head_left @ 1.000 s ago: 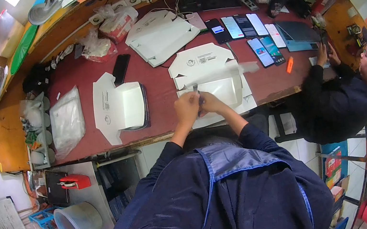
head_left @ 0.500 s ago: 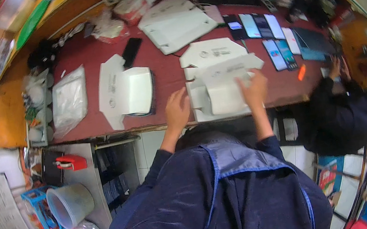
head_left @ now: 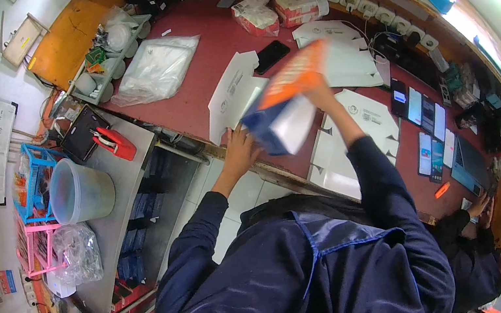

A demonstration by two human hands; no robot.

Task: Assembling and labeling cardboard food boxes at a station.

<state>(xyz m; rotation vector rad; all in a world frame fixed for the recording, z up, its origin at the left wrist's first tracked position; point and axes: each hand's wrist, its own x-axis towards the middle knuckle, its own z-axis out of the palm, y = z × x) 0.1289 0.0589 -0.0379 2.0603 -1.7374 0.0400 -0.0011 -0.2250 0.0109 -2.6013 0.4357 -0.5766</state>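
A cardboard box (head_left: 296, 80), orange and dark blue outside with a pale side, is tilted above the table and blurred by motion. My right hand (head_left: 322, 97) is closed on its right edge. My left hand (head_left: 240, 157) is at the table's front edge, beside the box's lower left corner, its fingers apart. Behind that hand lies a white printed cardboard flap (head_left: 232, 96); whether it joins the box I cannot tell. Right of my right arm lies an unfolded white carton (head_left: 364, 121).
A black phone (head_left: 272, 55) and stacked white cartons (head_left: 350, 59) lie farther back. Several phones (head_left: 415, 103) cover the right side, beside a co-worker (head_left: 478, 251). A plastic-wrapped stack (head_left: 158, 69) is left; a bucket (head_left: 80, 188) and red stapler (head_left: 114, 143) stand lower left.
The view has turned, shifting the table rightward. My right hand has left the right-hand white carton and now lifts the orange and blue box. My left hand has come beside it.
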